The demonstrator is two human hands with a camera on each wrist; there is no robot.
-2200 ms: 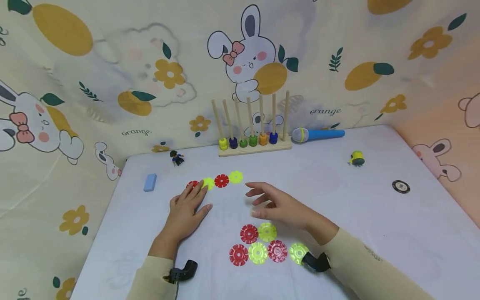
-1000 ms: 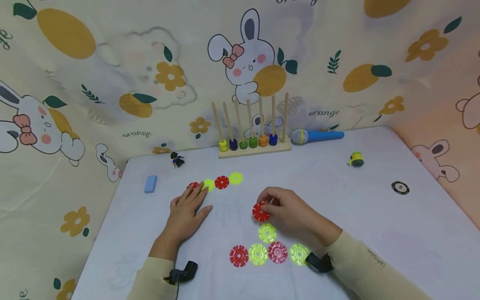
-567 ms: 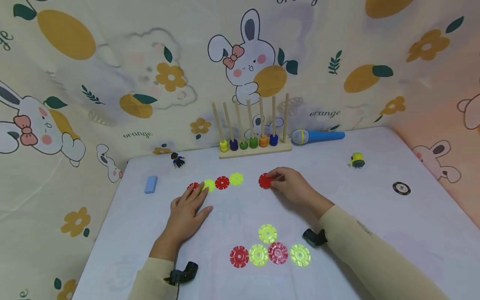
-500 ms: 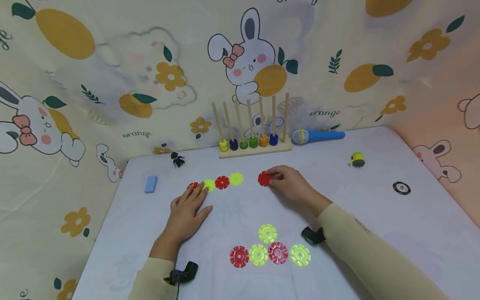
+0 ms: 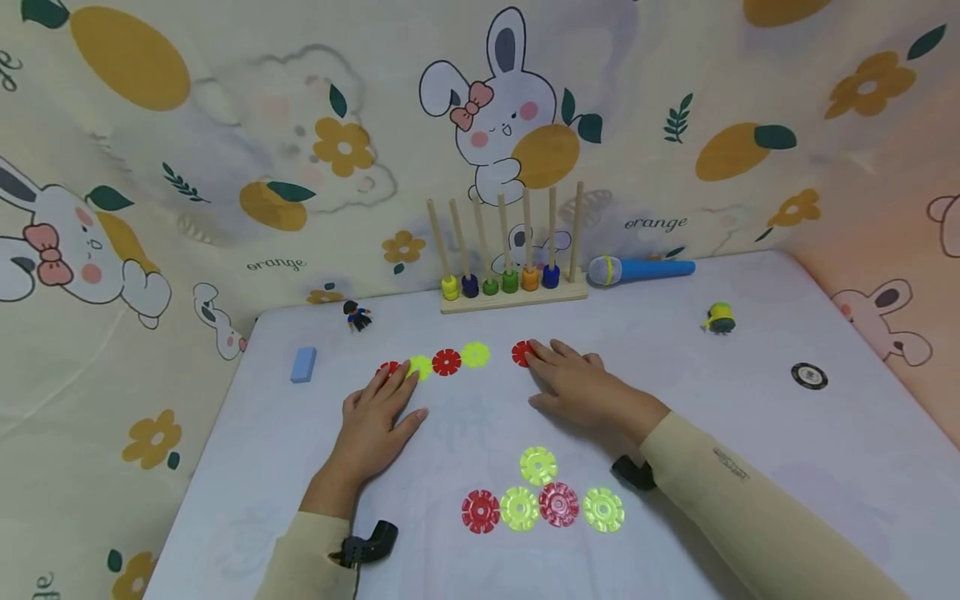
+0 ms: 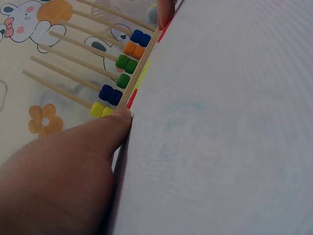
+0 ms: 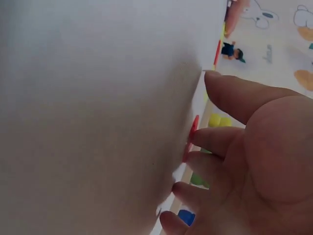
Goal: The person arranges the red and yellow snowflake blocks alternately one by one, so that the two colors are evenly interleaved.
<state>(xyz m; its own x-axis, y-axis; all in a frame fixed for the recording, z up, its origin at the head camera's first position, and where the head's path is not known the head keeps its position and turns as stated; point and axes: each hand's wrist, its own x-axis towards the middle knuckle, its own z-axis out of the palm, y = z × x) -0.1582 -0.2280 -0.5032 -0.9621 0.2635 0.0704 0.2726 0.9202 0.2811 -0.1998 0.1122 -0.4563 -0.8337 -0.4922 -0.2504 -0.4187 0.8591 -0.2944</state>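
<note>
My right hand (image 5: 585,390) rests its outstretched fingertips on a red notched plastic disc (image 5: 522,353), which lies flat to the right of a row of discs. In the right wrist view the fingers touch the edge of that red disc (image 7: 191,139), thumb spread apart. That row runs red (image 5: 388,367), yellow (image 5: 422,367), red (image 5: 446,362), yellow (image 5: 476,354). My left hand (image 5: 375,425) lies flat with its fingertips over the two leftmost discs, partly hiding them. Nearer me lie more discs: a yellow one (image 5: 538,465) above a row of red (image 5: 480,511) and yellow (image 5: 603,510) ones.
A wooden peg rack (image 5: 513,302) with coloured beads stands at the back, beside a blue toy microphone (image 5: 645,270). A small figure (image 5: 357,316) and a blue block (image 5: 303,365) lie left; a yellow-green toy (image 5: 720,317) and a black round chip (image 5: 809,376) lie right.
My right hand picked up a red disc from the near group, carried it to the back and set it down right of the row. Its pinch has loosened into straight fingers. The left hand stayed put.
</note>
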